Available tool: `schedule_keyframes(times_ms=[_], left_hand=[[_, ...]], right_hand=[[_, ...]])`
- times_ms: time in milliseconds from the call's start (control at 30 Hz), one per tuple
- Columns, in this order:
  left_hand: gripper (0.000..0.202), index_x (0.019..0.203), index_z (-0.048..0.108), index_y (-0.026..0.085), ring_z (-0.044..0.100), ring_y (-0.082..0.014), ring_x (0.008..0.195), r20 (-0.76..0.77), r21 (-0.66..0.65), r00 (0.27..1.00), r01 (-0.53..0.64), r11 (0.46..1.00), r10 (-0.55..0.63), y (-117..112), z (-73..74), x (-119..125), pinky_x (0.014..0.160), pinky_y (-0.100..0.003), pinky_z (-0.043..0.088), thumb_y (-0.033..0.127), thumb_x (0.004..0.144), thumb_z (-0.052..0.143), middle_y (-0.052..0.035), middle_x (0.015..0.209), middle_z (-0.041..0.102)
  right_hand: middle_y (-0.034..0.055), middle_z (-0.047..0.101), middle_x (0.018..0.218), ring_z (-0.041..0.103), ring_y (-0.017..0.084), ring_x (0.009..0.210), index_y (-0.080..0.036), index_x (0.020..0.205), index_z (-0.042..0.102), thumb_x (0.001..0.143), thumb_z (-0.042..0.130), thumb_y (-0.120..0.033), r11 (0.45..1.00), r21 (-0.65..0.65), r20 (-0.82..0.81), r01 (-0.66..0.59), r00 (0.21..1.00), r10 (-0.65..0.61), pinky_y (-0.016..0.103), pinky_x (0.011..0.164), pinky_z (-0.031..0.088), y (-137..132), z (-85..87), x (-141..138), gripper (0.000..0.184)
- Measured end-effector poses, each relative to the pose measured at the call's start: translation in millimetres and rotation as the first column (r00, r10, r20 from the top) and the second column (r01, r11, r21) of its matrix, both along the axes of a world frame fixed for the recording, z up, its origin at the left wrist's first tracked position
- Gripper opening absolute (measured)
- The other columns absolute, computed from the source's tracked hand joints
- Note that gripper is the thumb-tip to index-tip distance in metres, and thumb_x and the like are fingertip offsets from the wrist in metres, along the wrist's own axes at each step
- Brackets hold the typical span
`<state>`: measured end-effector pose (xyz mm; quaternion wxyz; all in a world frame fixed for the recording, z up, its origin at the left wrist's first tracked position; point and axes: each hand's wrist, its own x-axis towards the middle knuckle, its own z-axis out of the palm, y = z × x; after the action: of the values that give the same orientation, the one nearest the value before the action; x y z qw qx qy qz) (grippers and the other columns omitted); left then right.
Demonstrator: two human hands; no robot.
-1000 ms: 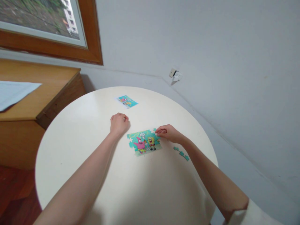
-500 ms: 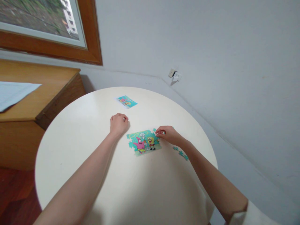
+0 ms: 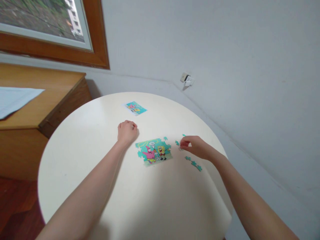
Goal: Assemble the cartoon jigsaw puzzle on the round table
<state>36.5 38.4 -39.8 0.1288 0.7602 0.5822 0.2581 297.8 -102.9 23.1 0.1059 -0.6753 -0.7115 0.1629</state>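
A partly joined cartoon jigsaw puzzle [image 3: 153, 152] lies on the white round table [image 3: 82, 143], with knobs and notches along its edges. One loose puzzle piece [image 3: 165, 138] sits just off its upper right corner. My left hand [image 3: 127, 132] rests curled on the table beyond the puzzle's upper left; its fingers hide whatever might be inside. To the right of the puzzle, my right hand [image 3: 194, 146] has thumb and fingers pinched at the tabletop, with a small pale puzzle piece [image 3: 180, 149] at the fingertips. Close by are more loose pieces [image 3: 177, 143], several of them in a row [image 3: 193, 163].
A picture card [image 3: 136, 108] with the same cartoon lies toward the table's far edge. Left of the table stands a wooden bench [image 3: 57, 90] bearing a pale blue cloth or sheet [image 3: 17, 98]. A wall socket with a plug [image 3: 187, 80] is behind the table.
My right hand has moved right, from the puzzle's upper right corner to the loose pieces. The loose piece by that corner is now uncovered. My left hand stays put.
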Motion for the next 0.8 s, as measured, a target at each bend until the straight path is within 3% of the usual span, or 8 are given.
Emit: schedule_keyframes(times_ms=[200, 433, 800], left_hand=[[0.028, 0.086, 0.072, 0.018, 0.060, -0.0265, 0.104, -0.002, -0.001, 1.000, -0.010, 1.000, 0.010, -0.6, 0.7, 0.2, 0.101, -0.043, 0.039, 0.018, 0.078, 0.045, -0.0109, 0.106, 0.068], [0.029, 0.086, 0.072, 0.019, 0.060, -0.0258, 0.104, -0.005, 0.001, 1.000, -0.001, 1.000, 0.001, 0.5, 0.1, -0.5, 0.101, -0.043, 0.039, 0.019, 0.078, 0.044, -0.0104, 0.105, 0.068], [0.030, 0.086, 0.073, 0.018, 0.061, -0.0266, 0.103, -0.006, -0.003, 1.000, 0.001, 1.000, -0.001, 1.2, 0.8, -0.6, 0.099, -0.042, 0.040, 0.018, 0.077, 0.044, -0.0111, 0.104, 0.068]], right_hand=[[0.0043, 0.067, 0.070, 0.060, 0.017, 0.064, -0.021, 0.069, 0.067, 0.066, 0.073, -0.032, 0.984, -0.168, 0.069, 0.063, 0.996, -0.053, 0.027, 0.059, 0.045, -16.8, 2.4, 24.6, 0.012], [0.0060, 0.069, 0.073, 0.062, 0.018, 0.066, -0.021, 0.074, 0.071, 0.067, 0.071, -0.028, 0.964, -0.252, 0.073, 0.086, 0.995, -0.070, 0.027, 0.059, 0.046, -23.1, -5.6, 28.0, 0.011], [0.0040, 0.069, 0.072, 0.062, 0.017, 0.066, -0.020, 0.069, 0.068, 0.066, 0.066, -0.021, 0.963, -0.257, 0.011, 0.080, 0.997, -0.080, 0.027, 0.061, 0.048, -23.2, -16.9, 24.1, 0.004]])
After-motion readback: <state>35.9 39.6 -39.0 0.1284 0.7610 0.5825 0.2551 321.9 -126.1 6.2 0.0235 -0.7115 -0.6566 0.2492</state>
